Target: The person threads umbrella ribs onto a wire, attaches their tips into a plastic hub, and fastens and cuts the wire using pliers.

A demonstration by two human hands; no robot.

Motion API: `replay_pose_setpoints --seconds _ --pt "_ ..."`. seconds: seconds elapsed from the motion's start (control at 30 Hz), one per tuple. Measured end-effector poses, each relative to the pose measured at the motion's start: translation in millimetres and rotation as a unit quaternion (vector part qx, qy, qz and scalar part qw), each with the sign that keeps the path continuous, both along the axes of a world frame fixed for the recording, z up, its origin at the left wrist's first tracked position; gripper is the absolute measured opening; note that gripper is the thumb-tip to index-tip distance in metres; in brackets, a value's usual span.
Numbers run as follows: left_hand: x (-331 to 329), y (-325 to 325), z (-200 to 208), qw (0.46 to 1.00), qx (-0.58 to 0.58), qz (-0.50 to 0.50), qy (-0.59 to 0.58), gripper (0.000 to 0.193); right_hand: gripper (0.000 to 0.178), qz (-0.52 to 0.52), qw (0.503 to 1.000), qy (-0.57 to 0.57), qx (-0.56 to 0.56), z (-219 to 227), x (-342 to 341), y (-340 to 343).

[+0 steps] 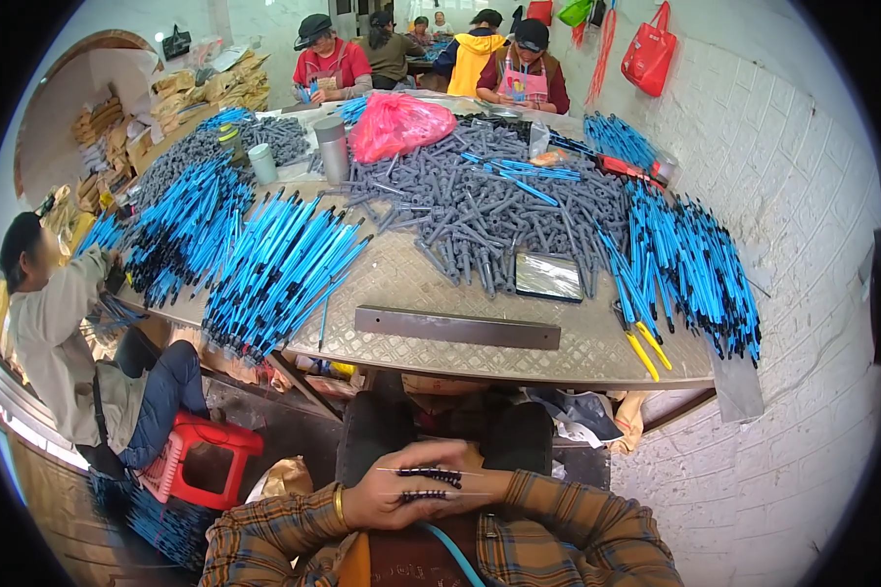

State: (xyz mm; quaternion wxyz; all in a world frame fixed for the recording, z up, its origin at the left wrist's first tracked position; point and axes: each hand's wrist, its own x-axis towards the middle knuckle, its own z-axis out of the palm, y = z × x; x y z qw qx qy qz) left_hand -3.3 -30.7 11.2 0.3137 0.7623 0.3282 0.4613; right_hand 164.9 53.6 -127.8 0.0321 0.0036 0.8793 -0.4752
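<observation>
Black ridged pieces (429,475), thin rods (472,493), crosswise at hands (387,496).

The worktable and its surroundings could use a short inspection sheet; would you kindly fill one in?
Surface: tan, patterned worktable, heaped with blue sticks and grey parts; dark bar near the front edge.
Job's things: black ribbed pieces and thin rods at the hands.
Clutter: phone, yellow-handled tool, pink bag.
Hands: left hand and right hand together over the lap; grip unclear.
Cables: nothing seen.
Surroundings: co-worker seated at left, others beyond the far end; red bag hanging on the right wall.
</observation>
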Motion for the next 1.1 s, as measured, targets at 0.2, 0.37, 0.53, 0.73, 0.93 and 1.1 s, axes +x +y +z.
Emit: replay_pose_setpoints --seconds 0.2,0.37,0.53,0.73,0.93,1.1 --pt "2 3 -3 0.993 -0.051 0.107 -0.001 0.01 0.042 -0.172 0.957 0.104 -0.211 41 -6 -12" --pt "7 12 -10 0.983 -0.043 0.178 -0.002 0.01 0.038 -0.261 0.936 0.144 -0.187 42 -22 -17" --pt "0 29 12 0.961 0.038 0.251 0.114 0.013 0.043 -0.391 0.885 0.164 -0.192 35 -28 -25" --pt "-16 35 -12 0.99 -0.018 0.118 0.08 0.016 0.054 -0.355 0.893 0.116 -0.253 55 -25 -13" --pt "-8 36 -17 0.984 -0.078 0.151 0.05 0.018 0.06 -0.387 0.893 0.149 -0.173 36 -29 -7" --pt "-4 44 -19 0.979 -0.068 0.193 -0.01 0.015 0.054 -0.449 0.86 0.147 -0.195 35 -38 -13"
